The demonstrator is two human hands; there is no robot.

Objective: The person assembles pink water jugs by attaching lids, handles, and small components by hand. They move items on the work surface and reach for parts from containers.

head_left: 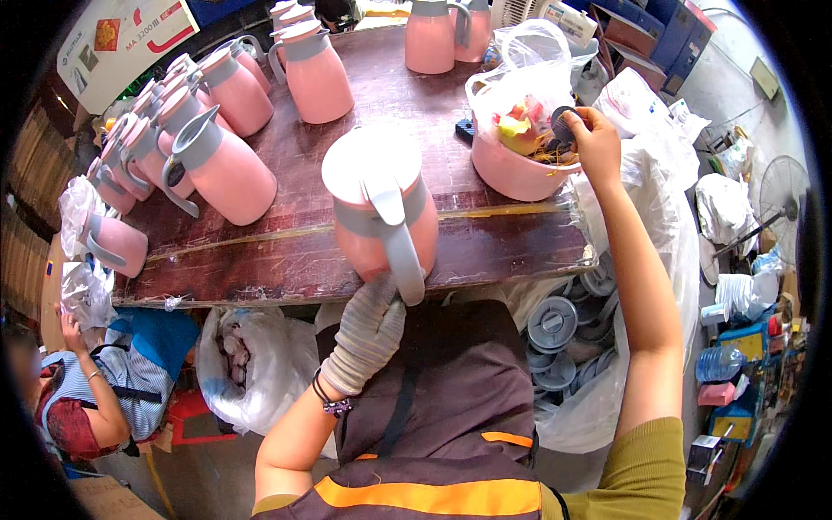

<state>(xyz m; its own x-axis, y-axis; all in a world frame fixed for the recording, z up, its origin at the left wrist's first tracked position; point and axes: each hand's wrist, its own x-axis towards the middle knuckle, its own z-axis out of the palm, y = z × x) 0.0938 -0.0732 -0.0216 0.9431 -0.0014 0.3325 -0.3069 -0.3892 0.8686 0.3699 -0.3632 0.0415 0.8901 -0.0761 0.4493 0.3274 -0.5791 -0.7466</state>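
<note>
A pink jug (357, 238) with a grey collar, a grey handle and a white lid (360, 165) stands at the table's front edge. My left hand (368, 334), in a striped knit glove, grips its lower part beside the handle; the fingertips are partly hidden. Off to the right, my bare right hand (598, 143) pinches a small dark round disc (563, 126) at the rim of a pink tub (511, 173). This tub is lined with a clear plastic bag and holds red and yellow pieces and thin yellowish strands.
Several pink jugs (230, 173) crowd the left and back of the dark wooden table (295, 217). Below its right end, a clear bag holds grey round lids (553, 325). Another plastic bag (260, 373) hangs at lower left. A person (95, 381) sits at far left; a fan (780, 204) stands right.
</note>
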